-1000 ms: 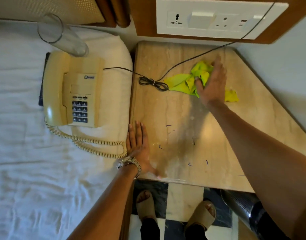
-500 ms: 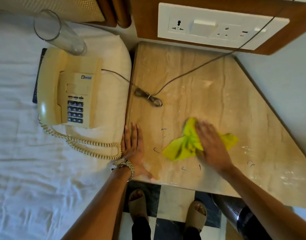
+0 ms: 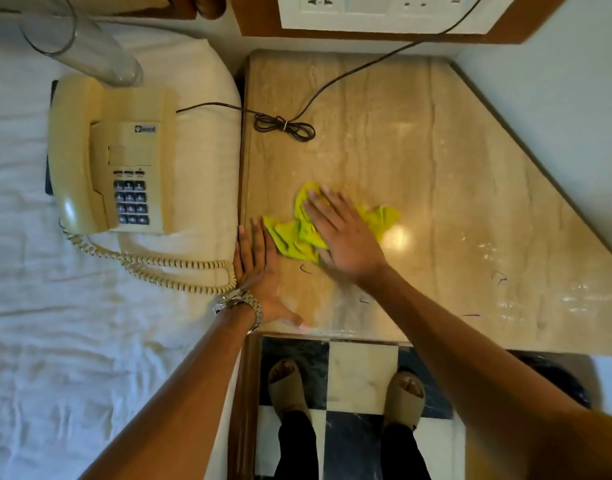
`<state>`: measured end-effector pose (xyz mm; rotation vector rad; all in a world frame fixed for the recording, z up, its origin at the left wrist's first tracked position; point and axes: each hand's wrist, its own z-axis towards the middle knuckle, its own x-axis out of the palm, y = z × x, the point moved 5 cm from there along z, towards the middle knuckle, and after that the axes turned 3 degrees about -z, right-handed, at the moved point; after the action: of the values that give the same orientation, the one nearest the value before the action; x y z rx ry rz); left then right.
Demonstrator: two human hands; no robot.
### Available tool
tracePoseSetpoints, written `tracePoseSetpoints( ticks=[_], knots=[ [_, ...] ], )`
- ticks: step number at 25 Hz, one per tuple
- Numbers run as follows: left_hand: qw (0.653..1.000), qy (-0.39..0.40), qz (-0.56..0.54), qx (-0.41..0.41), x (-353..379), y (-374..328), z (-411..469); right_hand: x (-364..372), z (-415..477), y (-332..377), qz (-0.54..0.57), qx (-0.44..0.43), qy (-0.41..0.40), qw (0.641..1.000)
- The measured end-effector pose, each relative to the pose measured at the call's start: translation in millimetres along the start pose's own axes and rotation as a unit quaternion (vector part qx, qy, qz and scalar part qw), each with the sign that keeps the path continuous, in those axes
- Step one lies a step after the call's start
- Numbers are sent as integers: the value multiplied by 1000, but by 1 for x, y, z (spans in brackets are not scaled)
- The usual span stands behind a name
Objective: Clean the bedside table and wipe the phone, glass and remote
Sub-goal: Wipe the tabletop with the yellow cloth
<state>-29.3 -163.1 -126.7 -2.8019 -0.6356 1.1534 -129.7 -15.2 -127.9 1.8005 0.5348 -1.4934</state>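
Head camera looks straight down: the right hand [image 3: 346, 237] lies flat, fingers spread wide, palm pressing on a crumpled lime-yellow cleaning cloth [image 3: 294, 233] near the middle of the frame. It grips nothing; the cloth is pinned beneath it, bunched, with corners poking out to the left and right of the hand. The left hand [image 3: 259, 268] is also flat and open, fingers together, resting on the lower left part of the beige marble bedside table top [image 3: 436, 168], its fingertips almost touching the cloth's left corner. A silver metal wristwatch [image 3: 240, 303] sits on that wrist.

The table top is glossy, with a bright glare spot just right of the cloth and a few small dark marks near its lower edge. A thin black cable [image 3: 284, 126], partly coiled and tied, lies at the table's upper left.

Left of the table, on a white pillow [image 3: 207, 161], sits a cream corded desk phone [image 3: 107, 161] with a dark keypad. A clear tall drinking glass [image 3: 79, 39] lies at the upper left, touching the phone's top.
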Motion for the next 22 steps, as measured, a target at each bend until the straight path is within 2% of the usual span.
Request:
tracePoseSetpoints(
  ticks=[2, 5, 7, 10, 11, 13, 15, 19, 21, 22],
  knots=[
    [1000, 1, -1, -2, -2, -1, -1, 0, -66, -21, 2, 0, 9, 1000],
    [1000, 11, -13, 3, -2, 0, -3, -16, -138, -73, -4, 57, 1, 998],
    [1000, 7, -14, 9, -1, 1, -2, -23, -136, -91, 6, 114, -5, 993],
    [1000, -2, -5, 13, 0, 1, -1, -23, -77, -88, 33, 303, -52, 951],
    [1000, -7, 1, 14, 1, 1, 0, -21, -50, -80, 40, 323, -56, 944],
    [1000, -17, 7, 16, 2, 1, 3, -16, -5, -55, 30, 254, -30, 966],
    [999, -25, 4, 20, 5, 4, 4, -7, 9, -27, -6, 118, 6, 993],
    [999, -20, -4, 48, 6, 8, 4, 0, -56, -9, -57, -60, 74, 994],
    [997, -42, -36, 53, 4, 9, 4, -5, -105, -25, -110, -84, 103, 985],
    [995, -58, -56, 55, 4, 7, 2, -10, -126, -39, -126, -49, 104, 985]
  ],
)
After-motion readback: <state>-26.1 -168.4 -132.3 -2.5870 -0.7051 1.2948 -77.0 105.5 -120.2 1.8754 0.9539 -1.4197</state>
